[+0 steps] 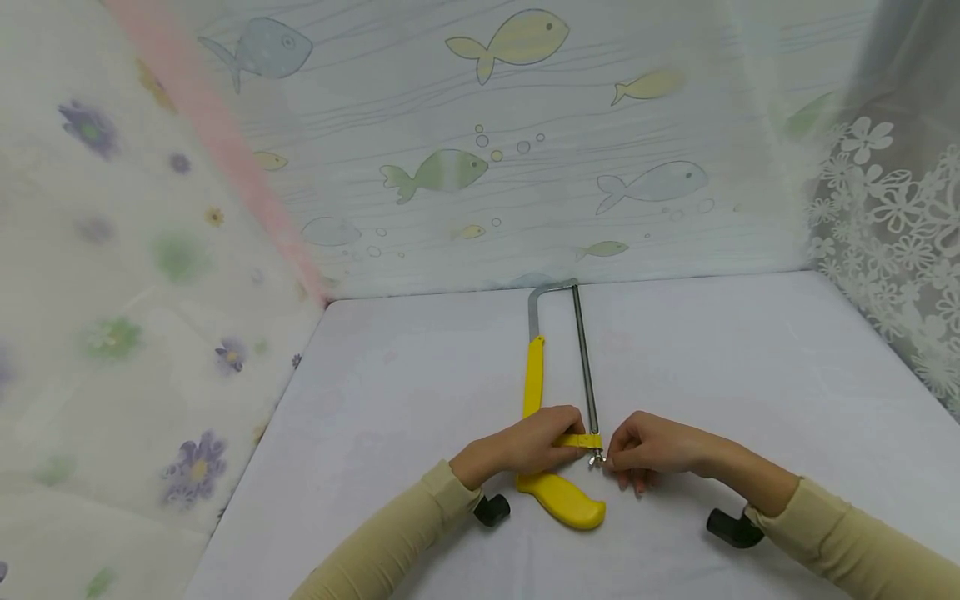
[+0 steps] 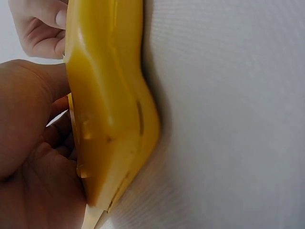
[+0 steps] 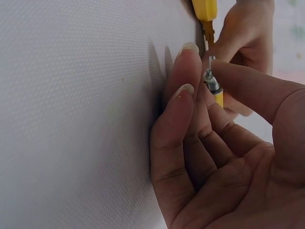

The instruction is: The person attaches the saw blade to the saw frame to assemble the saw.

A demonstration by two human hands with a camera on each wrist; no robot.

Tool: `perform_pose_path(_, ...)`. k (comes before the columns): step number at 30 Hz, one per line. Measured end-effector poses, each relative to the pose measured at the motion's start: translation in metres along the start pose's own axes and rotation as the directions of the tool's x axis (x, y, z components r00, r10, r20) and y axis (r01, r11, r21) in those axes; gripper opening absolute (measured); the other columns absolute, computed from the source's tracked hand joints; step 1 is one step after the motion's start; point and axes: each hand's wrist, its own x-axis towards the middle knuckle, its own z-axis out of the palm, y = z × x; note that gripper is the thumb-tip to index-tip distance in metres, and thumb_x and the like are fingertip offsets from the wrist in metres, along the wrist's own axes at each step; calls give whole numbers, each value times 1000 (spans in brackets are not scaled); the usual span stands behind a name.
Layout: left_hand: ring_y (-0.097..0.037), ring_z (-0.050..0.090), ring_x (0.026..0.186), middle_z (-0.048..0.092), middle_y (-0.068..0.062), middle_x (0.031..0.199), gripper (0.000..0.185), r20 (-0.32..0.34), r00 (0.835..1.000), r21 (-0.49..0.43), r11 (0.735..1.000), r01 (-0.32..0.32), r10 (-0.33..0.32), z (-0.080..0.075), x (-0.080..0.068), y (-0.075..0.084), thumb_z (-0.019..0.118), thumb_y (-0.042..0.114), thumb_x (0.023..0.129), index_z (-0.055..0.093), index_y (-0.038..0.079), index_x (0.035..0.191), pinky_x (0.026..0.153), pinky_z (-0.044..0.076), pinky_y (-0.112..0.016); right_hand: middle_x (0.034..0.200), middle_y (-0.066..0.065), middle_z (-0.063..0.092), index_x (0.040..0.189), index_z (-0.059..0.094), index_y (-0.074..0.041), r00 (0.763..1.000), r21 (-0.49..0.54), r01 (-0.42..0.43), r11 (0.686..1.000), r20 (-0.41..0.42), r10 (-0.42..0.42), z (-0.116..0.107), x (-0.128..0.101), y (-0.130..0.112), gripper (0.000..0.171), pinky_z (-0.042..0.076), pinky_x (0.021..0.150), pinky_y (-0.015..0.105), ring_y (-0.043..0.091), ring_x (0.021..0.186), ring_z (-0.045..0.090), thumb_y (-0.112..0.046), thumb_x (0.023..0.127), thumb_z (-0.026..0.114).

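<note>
A hacksaw [image 1: 533, 379] with a yellow handle [image 1: 567, 502] and a grey metal front bow lies on the white surface. My left hand [image 1: 536, 439] grips its yellow frame beside the blade's near end, fingers curled round the yellow crosspiece [image 1: 577, 441]. In the left wrist view the yellow handle [image 2: 109, 119] hides part of those fingers. At the blade's near end sits a small metal wing nut [image 1: 597, 459]. My right hand [image 1: 651, 446] pinches at this wing nut [image 3: 209, 76] with thumb and bent index finger; its other fingers curl below, close to the cloth.
The blade [image 1: 585, 358] runs away from me, and the bow's far end lies near the back edge of the table [image 1: 712, 358]. Fish-printed cloth [image 1: 450, 233] hangs behind, flowered cloth [image 1: 172, 333] at the left. Black wrist-camera pieces [image 1: 492, 510] sit by both cuffs.
</note>
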Motion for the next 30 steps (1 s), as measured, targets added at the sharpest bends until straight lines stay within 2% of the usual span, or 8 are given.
perform_pose_path(7, -4, 51, 87, 59, 7, 100, 13, -1, 1000, 9, 1000, -9, 9, 0, -1, 0, 64, 21, 103, 58, 12, 110, 79, 44, -14, 69, 8, 65, 86, 70, 2, 1000, -20, 13, 1000, -4, -13, 1, -1, -3, 20, 44, 50, 23, 14, 55, 59, -13, 98, 67)
perform_pose_path(16, -4, 52, 87, 59, 7, 101, 13, 5, 1000, 7, 1000, -9, 9, -1, 0, 0, 64, 20, 103, 58, 12, 111, 80, 44, -14, 69, 9, 67, 86, 73, 0, 1000, -12, 6, 1000, 0, -6, 2, 2, -5, 18, 44, 50, 23, 14, 56, 59, -14, 96, 70)
perform_pose_path(25, -4, 52, 88, 60, 6, 102, 13, 17, 1000, 1, 1000, 1, -1, -2, 0, 1, 63, 18, 103, 58, 11, 113, 81, 45, -14, 69, 11, 68, 79, 74, 0, 1000, -20, -7, 1000, -5, 6, 4, 6, -4, 32, 44, 50, 24, 14, 54, 59, -25, 98, 69)
perform_pose_path(30, -3, 53, 88, 60, 6, 102, 12, 17, 1000, -6, 1000, -3, 3, -1, 1, 0, 63, 17, 103, 58, 11, 113, 82, 45, -14, 68, 11, 69, 78, 74, 0, 1000, -18, -16, 1000, -6, 16, 6, 7, -5, 33, 43, 49, 24, 14, 53, 59, -26, 99, 68)
